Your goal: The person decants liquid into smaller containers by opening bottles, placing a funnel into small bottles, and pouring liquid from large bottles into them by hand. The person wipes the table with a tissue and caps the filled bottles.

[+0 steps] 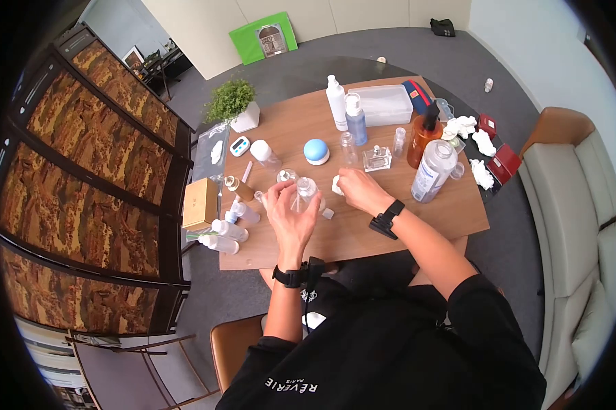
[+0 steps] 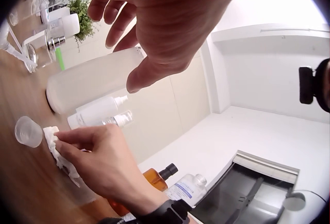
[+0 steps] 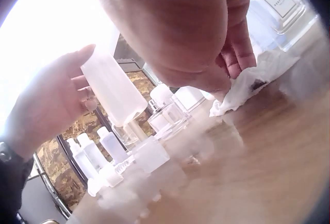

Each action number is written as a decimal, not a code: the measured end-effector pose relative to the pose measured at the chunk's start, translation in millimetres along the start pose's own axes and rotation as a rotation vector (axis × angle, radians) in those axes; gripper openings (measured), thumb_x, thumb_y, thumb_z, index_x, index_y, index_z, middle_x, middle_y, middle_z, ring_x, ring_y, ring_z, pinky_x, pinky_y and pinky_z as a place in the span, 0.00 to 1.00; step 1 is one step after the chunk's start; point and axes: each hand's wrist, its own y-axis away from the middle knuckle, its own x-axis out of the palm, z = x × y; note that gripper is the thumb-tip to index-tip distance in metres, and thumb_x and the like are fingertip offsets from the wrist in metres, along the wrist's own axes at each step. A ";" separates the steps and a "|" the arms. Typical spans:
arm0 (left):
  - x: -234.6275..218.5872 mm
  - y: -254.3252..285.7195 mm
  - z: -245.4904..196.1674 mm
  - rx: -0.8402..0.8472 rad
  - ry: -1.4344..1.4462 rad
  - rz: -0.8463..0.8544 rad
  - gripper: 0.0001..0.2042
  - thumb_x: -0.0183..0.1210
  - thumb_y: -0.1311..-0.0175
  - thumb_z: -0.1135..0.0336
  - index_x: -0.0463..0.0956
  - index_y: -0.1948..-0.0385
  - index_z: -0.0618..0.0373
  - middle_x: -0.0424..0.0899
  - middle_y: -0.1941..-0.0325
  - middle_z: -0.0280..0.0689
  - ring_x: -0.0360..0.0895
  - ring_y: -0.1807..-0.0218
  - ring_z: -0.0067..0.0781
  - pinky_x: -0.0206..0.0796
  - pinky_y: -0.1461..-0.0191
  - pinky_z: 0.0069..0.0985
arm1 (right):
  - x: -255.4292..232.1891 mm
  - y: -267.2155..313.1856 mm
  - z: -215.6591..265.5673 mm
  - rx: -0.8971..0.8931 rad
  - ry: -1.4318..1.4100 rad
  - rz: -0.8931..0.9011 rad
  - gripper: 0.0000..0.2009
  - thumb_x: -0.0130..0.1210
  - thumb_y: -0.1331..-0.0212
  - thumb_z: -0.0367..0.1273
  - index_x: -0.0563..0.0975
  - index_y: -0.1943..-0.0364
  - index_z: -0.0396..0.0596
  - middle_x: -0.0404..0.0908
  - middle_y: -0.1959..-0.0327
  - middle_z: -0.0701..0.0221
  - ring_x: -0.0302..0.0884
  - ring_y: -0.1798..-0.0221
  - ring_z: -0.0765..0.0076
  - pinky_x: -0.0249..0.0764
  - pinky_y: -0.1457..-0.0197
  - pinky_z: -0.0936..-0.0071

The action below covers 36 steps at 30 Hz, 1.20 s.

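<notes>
My left hand (image 1: 291, 217) grips a frosted translucent bottle (image 3: 114, 91) between thumb and fingers. In the right wrist view the bottle leans and its base shows above the table. With its fingertips my right hand (image 1: 363, 191) pinches a crumpled white tissue (image 3: 258, 77) low at the tabletop; a dark smudge marks the tissue. Close to the tissue, a small frosted cap (image 2: 29, 132) stands on the wood in the left wrist view. Just beyond the right hand is a square clear perfume bottle (image 1: 377, 159).
The wooden table (image 1: 383, 236) holds several bottles along its left edge, near a cardboard box (image 1: 200, 203). A blue-topped round jar (image 1: 316, 152) stands mid-table. To the right are an amber pump bottle (image 1: 424, 142), a large clear bottle (image 1: 433, 174) and crumpled tissues (image 1: 484, 143).
</notes>
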 end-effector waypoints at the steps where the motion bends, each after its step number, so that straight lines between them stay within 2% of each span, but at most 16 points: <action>1: 0.4 0.2 0.9 0.003 0.001 0.005 0.22 0.81 0.51 0.59 0.85 0.58 0.60 0.83 0.48 0.40 0.79 0.54 0.39 0.69 0.61 0.32 | -3.9 4.6 2.0 -0.002 -0.015 0.010 0.02 0.58 0.43 0.22 0.80 0.72 0.37 0.81 0.63 0.53 0.83 0.54 0.43 0.81 0.50 0.50; 4: 6.0 -0.2 5.1 0.005 0.007 0.002 0.23 0.81 0.51 0.58 0.84 0.57 0.60 0.83 0.48 0.40 0.79 0.54 0.39 0.69 0.61 0.32 | -14.3 26.9 17.6 -0.019 -0.031 0.042 0.02 0.58 0.44 0.22 0.79 0.72 0.37 0.81 0.63 0.54 0.83 0.54 0.43 0.81 0.48 0.51; 7: 15.1 -4.5 4.9 0.018 -0.009 0.005 0.23 0.81 0.51 0.58 0.84 0.58 0.61 0.83 0.49 0.41 0.78 0.52 0.41 0.70 0.59 0.34 | -24.2 54.3 26.7 -0.020 -0.043 0.076 0.02 0.57 0.41 0.23 0.78 0.69 0.37 0.81 0.60 0.54 0.82 0.52 0.44 0.81 0.48 0.52; 10: 27.4 -9.4 -1.5 0.005 0.029 0.044 0.22 0.80 0.52 0.58 0.85 0.58 0.62 0.83 0.50 0.42 0.77 0.48 0.45 0.71 0.53 0.38 | -37.4 81.9 33.0 -0.020 -0.050 0.138 0.04 0.57 0.38 0.25 0.78 0.68 0.37 0.78 0.57 0.53 0.81 0.49 0.44 0.81 0.46 0.52; 12: 35.7 -11.2 -4.4 0.009 0.027 0.097 0.22 0.80 0.52 0.58 0.85 0.59 0.62 0.83 0.50 0.43 0.76 0.45 0.48 0.72 0.47 0.42 | -41.8 101.8 38.4 -0.004 -0.138 0.039 0.04 0.56 0.38 0.25 0.78 0.68 0.36 0.77 0.58 0.53 0.79 0.49 0.44 0.79 0.44 0.53; 15: 43.9 -12.2 -12.8 -0.025 0.037 0.144 0.22 0.80 0.51 0.57 0.85 0.59 0.62 0.83 0.50 0.44 0.77 0.45 0.49 0.72 0.42 0.43 | -59.1 122.4 43.6 0.043 -0.143 0.064 0.03 0.57 0.41 0.23 0.78 0.67 0.36 0.76 0.58 0.54 0.79 0.48 0.45 0.78 0.43 0.53; 16: 48.0 -11.3 -12.5 -0.023 0.046 0.150 0.22 0.80 0.51 0.57 0.85 0.59 0.62 0.83 0.50 0.44 0.77 0.45 0.49 0.72 0.42 0.43 | -61.4 129.7 41.9 0.061 -0.132 0.063 0.03 0.57 0.42 0.22 0.79 0.67 0.35 0.76 0.58 0.54 0.79 0.48 0.45 0.78 0.43 0.53; 17: 52.0 -9.8 -9.6 -0.032 0.061 0.145 0.22 0.80 0.51 0.57 0.85 0.59 0.62 0.83 0.49 0.44 0.77 0.44 0.50 0.71 0.40 0.44 | -60.6 136.7 38.2 0.054 -0.091 -0.026 0.03 0.58 0.42 0.22 0.79 0.66 0.35 0.76 0.62 0.59 0.79 0.55 0.50 0.79 0.49 0.54; 21: 58.7 -3.1 -7.5 -0.063 0.084 0.162 0.22 0.80 0.51 0.58 0.85 0.58 0.62 0.82 0.48 0.45 0.77 0.42 0.52 0.70 0.37 0.45 | -77.0 156.9 33.7 0.167 -0.027 0.014 0.05 0.59 0.44 0.21 0.82 0.64 0.35 0.79 0.61 0.60 0.80 0.55 0.52 0.80 0.49 0.57; 23: 60.3 -0.6 -6.5 -0.076 0.097 0.161 0.22 0.80 0.50 0.60 0.86 0.57 0.63 0.82 0.48 0.44 0.75 0.42 0.51 0.68 0.36 0.45 | -80.3 164.3 30.3 0.206 0.001 -0.064 0.05 0.57 0.45 0.20 0.80 0.64 0.36 0.80 0.62 0.62 0.80 0.52 0.53 0.81 0.49 0.58; 27: 58.0 -0.3 -7.6 -0.085 0.103 0.183 0.22 0.79 0.49 0.60 0.86 0.56 0.63 0.82 0.47 0.44 0.75 0.42 0.51 0.68 0.35 0.45 | -80.5 172.3 22.2 0.247 0.019 -0.128 0.06 0.58 0.44 0.20 0.81 0.63 0.37 0.82 0.61 0.62 0.81 0.53 0.54 0.81 0.49 0.57; 33: 55.2 1.9 -10.0 -0.151 0.132 0.207 0.22 0.78 0.48 0.61 0.86 0.53 0.62 0.82 0.47 0.44 0.74 0.41 0.51 0.68 0.35 0.46 | -75.8 181.7 22.3 0.320 0.066 -0.222 0.13 0.57 0.45 0.21 0.82 0.54 0.35 0.86 0.51 0.59 0.83 0.47 0.52 0.82 0.47 0.59; 35: 56.6 2.4 -9.9 -0.127 0.126 0.194 0.22 0.78 0.47 0.61 0.86 0.53 0.62 0.82 0.47 0.45 0.74 0.41 0.51 0.68 0.35 0.46 | -77.8 183.2 37.5 0.352 0.144 -0.073 0.18 0.57 0.40 0.23 0.79 0.46 0.29 0.83 0.42 0.51 0.81 0.38 0.49 0.80 0.38 0.60; 36: 57.1 3.3 -9.6 -0.128 0.133 0.198 0.22 0.78 0.47 0.61 0.86 0.53 0.62 0.82 0.47 0.45 0.74 0.41 0.51 0.68 0.35 0.46 | -76.0 185.4 44.4 0.357 0.149 -0.071 0.18 0.57 0.40 0.23 0.79 0.46 0.29 0.83 0.42 0.51 0.81 0.38 0.49 0.80 0.38 0.60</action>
